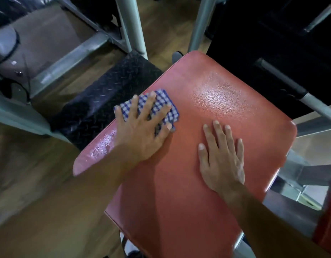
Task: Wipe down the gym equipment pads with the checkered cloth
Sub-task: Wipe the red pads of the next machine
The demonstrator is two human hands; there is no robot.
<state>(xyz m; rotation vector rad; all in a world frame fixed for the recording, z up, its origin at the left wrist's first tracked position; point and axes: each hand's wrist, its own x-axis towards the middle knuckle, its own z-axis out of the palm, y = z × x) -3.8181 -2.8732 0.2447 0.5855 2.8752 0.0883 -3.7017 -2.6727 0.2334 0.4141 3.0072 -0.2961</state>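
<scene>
Red vinyl pad (179, 183) mid-wipe: our left hand (140, 131) presses the checkered cloth (161, 107) flat-fingered, right hand (221, 159) braces empty (droplets (218, 99) likely next).

Red pad (179, 183) under checkered cloth (172, 110), both flat hands, droplets (220, 99).

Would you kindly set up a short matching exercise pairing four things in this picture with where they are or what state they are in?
Things:
1. cloth
2. right hand
3. droplets
4. tread plate

Places or states:
A. flat on the bare pad
B. black, beyond the pad's left edge
C. folded, pressed under the left hand
D. shining on the pad ahead of the right hand's fingers

Pairs: 1-C, 2-A, 3-D, 4-B
</scene>
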